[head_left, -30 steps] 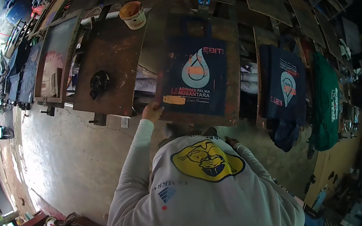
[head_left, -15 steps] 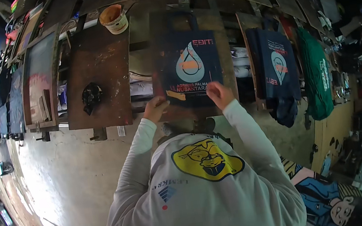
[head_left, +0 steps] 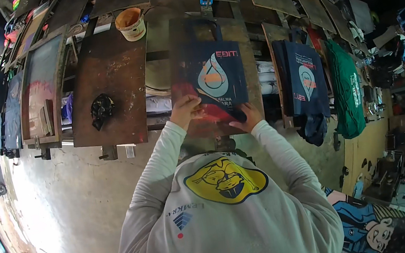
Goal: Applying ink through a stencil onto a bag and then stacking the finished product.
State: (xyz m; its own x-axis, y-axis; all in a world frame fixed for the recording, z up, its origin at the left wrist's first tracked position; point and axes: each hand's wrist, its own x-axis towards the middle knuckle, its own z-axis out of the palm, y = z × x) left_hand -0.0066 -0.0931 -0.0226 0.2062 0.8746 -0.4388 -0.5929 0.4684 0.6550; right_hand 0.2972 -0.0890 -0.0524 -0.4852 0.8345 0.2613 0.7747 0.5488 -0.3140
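A navy tote bag (head_left: 231,78) with a pale drop-shaped print and red lettering lies on a wooden board (head_left: 254,94) in front of me. Its lower left corner is raised and folded towards the right, baring a reddish patch of the board. My right hand (head_left: 249,118) grips the bag's lower right edge, thumb pointing inward. Beside the folded edge, my left hand (head_left: 186,111) is over the bared patch with its fingers apart. A small yellowish strip shows by the fold near the left fingertips; whether they touch it is unclear.
On the left board (head_left: 121,91) are an orange-stained tub (head_left: 131,25) and a crumpled black bundle (head_left: 102,110). A framed screen (head_left: 39,97) stands farther left. To the right hang printed navy bags (head_left: 306,74) and green ones (head_left: 346,89). A blue clamp (head_left: 206,0) is at the far edge.
The bag lay flat before; its lower left corner is now lifted and folded rightward. My left hand has moved up and right, and my right hand down onto the bag's lower right edge.
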